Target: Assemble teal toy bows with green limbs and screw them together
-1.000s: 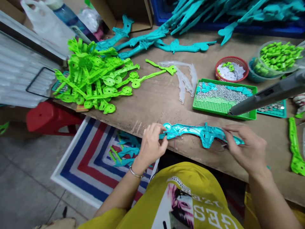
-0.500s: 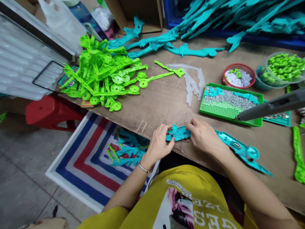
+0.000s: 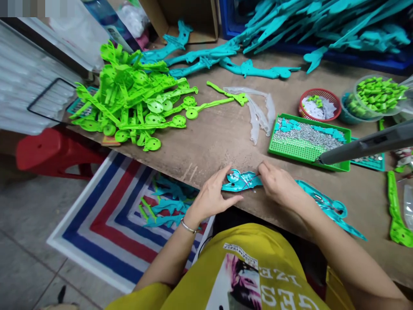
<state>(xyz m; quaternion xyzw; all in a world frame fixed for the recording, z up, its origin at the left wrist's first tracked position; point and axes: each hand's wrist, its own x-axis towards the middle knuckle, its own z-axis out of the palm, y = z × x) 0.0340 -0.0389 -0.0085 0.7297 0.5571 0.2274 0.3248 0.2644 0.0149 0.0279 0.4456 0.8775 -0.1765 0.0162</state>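
A long turquoise plastic shell (image 3: pixel 237 184) lies hollow side up along the table's near edge, with thin red and purple wires (image 3: pixel 249 182) in it. My left hand (image 3: pixel 211 193) rests at the shell's left end, thumb and fingers spread apart, fingertips against its edge. Over the shell's middle, my right hand (image 3: pixel 274 181) has its fingertips pinched together where the wires run up to them; the exact grip is partly hidden. Beyond that hand the shell's right part (image 3: pixel 322 202) shows again, with a small metal piece, a round cup and a pointed tip.
Lime green plastic parts (image 3: pixel 129 99) are heaped at left. A green tray (image 3: pixel 303 148) of small metal pieces stands at right under a grey bar (image 3: pixel 364 144). Behind it are a red basket (image 3: pixel 337 114) and tubs of green bits (image 3: pixel 380 92). Turquoise parts (image 3: pixel 322 26) fill a blue crate.
My left thumb and fingers have spread wider and let up on the shell. The wires now run toward my right fingertips instead of hanging over the near edge. The view has shifted slightly.
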